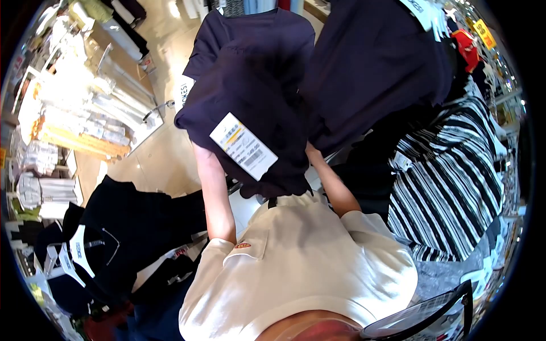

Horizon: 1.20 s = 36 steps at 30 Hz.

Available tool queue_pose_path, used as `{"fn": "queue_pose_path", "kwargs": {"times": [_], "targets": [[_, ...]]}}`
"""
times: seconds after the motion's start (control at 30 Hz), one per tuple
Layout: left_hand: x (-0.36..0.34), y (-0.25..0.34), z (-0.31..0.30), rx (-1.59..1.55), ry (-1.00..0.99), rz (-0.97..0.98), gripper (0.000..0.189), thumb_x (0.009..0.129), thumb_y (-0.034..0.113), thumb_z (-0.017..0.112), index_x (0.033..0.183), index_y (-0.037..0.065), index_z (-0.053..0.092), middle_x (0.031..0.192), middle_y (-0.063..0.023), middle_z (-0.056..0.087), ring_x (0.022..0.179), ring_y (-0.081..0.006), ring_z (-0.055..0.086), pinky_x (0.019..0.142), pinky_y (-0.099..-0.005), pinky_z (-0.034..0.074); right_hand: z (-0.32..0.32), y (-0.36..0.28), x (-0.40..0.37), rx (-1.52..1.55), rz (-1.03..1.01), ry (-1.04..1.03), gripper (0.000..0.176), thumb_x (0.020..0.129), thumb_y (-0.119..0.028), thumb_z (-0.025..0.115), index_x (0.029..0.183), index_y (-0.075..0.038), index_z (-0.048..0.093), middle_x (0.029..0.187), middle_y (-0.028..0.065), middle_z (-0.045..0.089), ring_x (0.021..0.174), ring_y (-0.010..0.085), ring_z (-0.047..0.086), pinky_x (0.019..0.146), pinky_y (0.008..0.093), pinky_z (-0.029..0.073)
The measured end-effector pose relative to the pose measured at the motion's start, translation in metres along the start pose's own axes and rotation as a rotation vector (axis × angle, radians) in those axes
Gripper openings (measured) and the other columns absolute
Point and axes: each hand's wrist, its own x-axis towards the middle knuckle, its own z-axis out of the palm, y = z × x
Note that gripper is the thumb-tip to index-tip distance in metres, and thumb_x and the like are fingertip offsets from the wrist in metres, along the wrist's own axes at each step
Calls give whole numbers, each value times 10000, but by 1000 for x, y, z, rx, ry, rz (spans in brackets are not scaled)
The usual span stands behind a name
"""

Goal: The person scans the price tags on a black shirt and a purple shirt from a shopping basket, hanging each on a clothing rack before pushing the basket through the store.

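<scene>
A dark purple garment [256, 96], which looks like a knit top, is held up in front of my chest. A white price tag [243, 146] lies on its front. My left forearm [215, 187] reaches under its lower left side, and the hand there is hidden by the cloth. At its right edge my right hand [311, 152] shows only near the wrist, with the fingers covered by the fabric. Part of a white lettered hanger [183, 92] sticks out at the garment's left side.
Another dark purple garment [375, 74] hangs at upper right, near white hangers [424, 12]. Below it is a black-and-white striped garment [449, 182]. Black clothes [136, 221] on white hangers [82, 250] are at lower left. A bright clothing display [85, 108] stands beyond the tiled floor [165, 165].
</scene>
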Motion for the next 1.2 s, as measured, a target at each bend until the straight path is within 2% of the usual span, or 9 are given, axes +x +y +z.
{"fn": "queue_pose_path", "kwargs": {"times": [0.27, 0.57, 0.6, 0.63, 0.7, 0.77, 0.83, 0.97, 1.2], "targets": [[-4, -28, -15, 107, -30, -149, 414, 912, 173, 532, 1286, 23, 439, 1192, -142, 572, 1039, -248, 595, 851, -382, 519, -4, 5, -62, 367, 309, 24, 941, 599, -149, 789, 1384, -45, 281, 1309, 223, 404, 1191, 314, 456, 992, 381, 392], [-11, -81, -47, 434, -77, -282, 435, 909, 149, 530, 1311, 33, 408, 1218, -139, 552, 1060, -243, 582, 859, -377, 514, -81, 65, -215, 1168, 793, 660, 886, 622, -182, 780, 1363, -46, 314, 1272, 217, 436, 1176, 274, 468, 982, 369, 403], [-12, -88, -46, 487, -88, -293, 438, 909, 146, 530, 1314, 35, 405, 1221, -139, 550, 1062, -242, 580, 860, -376, 513, -90, 53, -222, 983, 721, 697, 617, 709, -176, 705, 1249, -17, 452, 1130, 202, 541, 1065, 196, 521, 939, 331, 422], [-14, -95, -47, 521, -103, -304, 441, 909, 143, 530, 1316, 36, 401, 1224, -138, 547, 1064, -241, 579, 861, -376, 513, -101, 44, -225, 981, 724, 712, 617, 709, -176, 705, 1249, -17, 452, 1130, 202, 541, 1065, 196, 521, 939, 331, 422], [-20, -108, -49, 587, -123, -322, 446, 908, 138, 529, 1322, 38, 394, 1230, -138, 543, 1069, -240, 576, 863, -375, 511, -146, 4, -215, 486, 506, 483, 400, 765, -123, 632, 1129, 13, 536, 1025, 220, 601, 1021, 201, 584, 888, 340, 441], [-25, -120, -50, 645, -140, -332, 452, 908, 132, 529, 1327, 41, 387, 1236, -137, 538, 1073, -239, 573, 864, -374, 510, -119, 31, -220, 521, 659, 406, 322, 795, -165, 589, 1052, 27, 560, 1026, 291, 577, 1079, 408, 514, 830, 387, 459], [-25, -132, -49, 705, -166, -334, 458, 907, 127, 529, 1333, 43, 380, 1242, -136, 534, 1078, -238, 570, 866, -373, 509, -91, 48, -221, 514, 734, 210, 310, 790, -113, 581, 1071, 16, 558, 1061, 296, 559, 1064, 439, 481, 852, 419, 449], [-28, -151, -48, 829, -203, -327, 471, 906, 116, 528, 1344, 48, 366, 1254, -135, 525, 1087, -235, 564, 870, -371, 507, -79, 54, -216, 435, 653, -75, 422, 717, 79, 552, 1136, 28, 553, 1001, 221, 642, 1005, 324, 610, 873, 364, 460], [-54, -189, -37, 606, -48, -368, 529, 899, 83, 516, 1377, 60, 292, 1272, -153, 485, 1117, -242, 538, 887, -360, 502, -177, -1, -173, 924, 603, 46, 431, 821, 16, 528, 1250, 4, 491, 1151, 137, 607, 1057, 235, 580, 904, 342, 440]]}}
